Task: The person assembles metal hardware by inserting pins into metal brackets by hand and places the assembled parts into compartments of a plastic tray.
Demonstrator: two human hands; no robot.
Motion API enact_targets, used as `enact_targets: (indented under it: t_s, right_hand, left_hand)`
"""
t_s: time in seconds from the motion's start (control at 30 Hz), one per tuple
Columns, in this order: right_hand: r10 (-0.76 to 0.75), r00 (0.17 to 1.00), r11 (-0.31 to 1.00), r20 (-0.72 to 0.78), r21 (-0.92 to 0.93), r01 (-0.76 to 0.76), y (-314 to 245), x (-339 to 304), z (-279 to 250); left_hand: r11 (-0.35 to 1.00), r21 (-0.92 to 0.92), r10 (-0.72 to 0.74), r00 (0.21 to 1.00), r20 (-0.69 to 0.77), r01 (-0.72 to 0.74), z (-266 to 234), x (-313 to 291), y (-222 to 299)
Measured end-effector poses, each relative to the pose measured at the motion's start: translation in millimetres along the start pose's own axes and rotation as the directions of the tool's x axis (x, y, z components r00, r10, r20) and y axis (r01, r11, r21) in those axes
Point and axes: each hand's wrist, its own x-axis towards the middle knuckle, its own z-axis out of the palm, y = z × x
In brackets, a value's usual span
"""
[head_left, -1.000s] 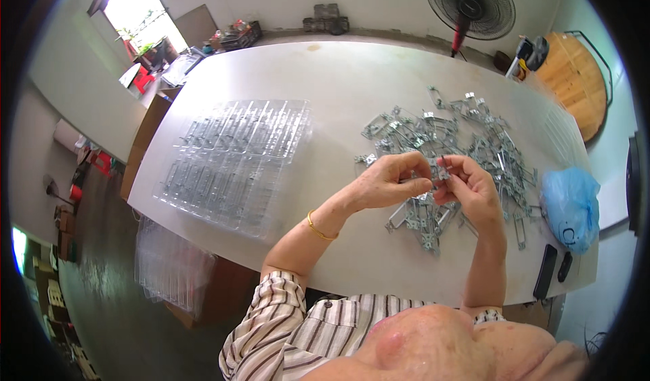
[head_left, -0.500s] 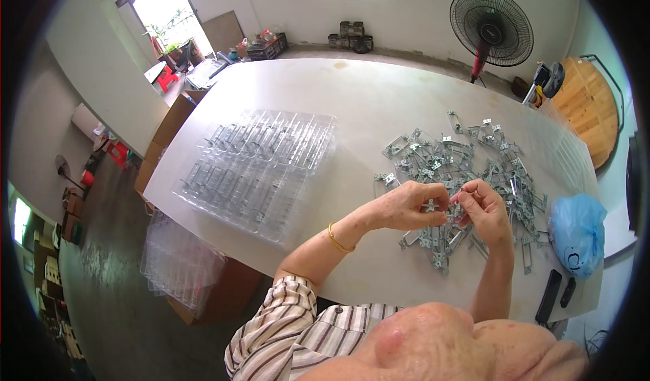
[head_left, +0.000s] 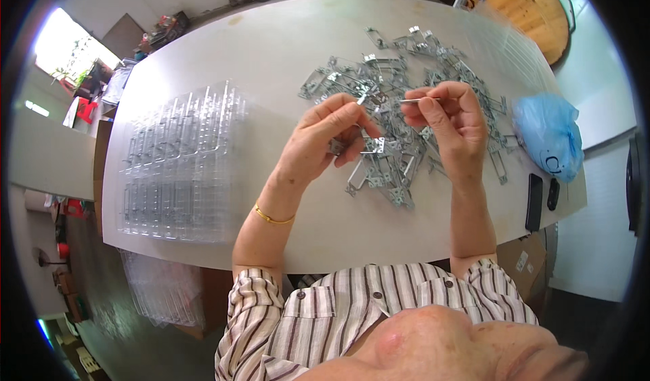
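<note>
A loose pile of small silvery metal brackets (head_left: 399, 195) lies across the middle and right of the white table (head_left: 284, 39). Over its left edge, my left hand (head_left: 318, 137) is closed around metal brackets, with one end poking up past the fingertips and another metal part in the curled fingers. My right hand (head_left: 460, 134) pinches a thin metal piece (head_left: 412, 100) between thumb and fingers above the pile. How the held parts are shaped is partly hidden by my fingers. To the left sit clear plastic trays (head_left: 179, 233) with rows of metal parts in them.
A knotted blue plastic bag (head_left: 548, 134) stands at the right, beside a black phone-like object (head_left: 533, 201) and a smaller black object (head_left: 553, 193). More clear trays (head_left: 514, 42) lie at the far right. Below the table's left edge are stacked clear trays (head_left: 162, 289).
My hands have moved apart, each with metal in its fingers. The view has tilted down and shifted, so the fan no longer shows in full.
</note>
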Motion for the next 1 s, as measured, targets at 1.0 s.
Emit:
enact_targets:
  t_s: [1.0]
  right_hand:
    - [0.180,0.978,0.941,0.102,-0.309,-0.140,8,-15,9]
  left_hand:
    - [0.860,0.461,0.212,0.975,0.064,-0.218,5,-5,-13]
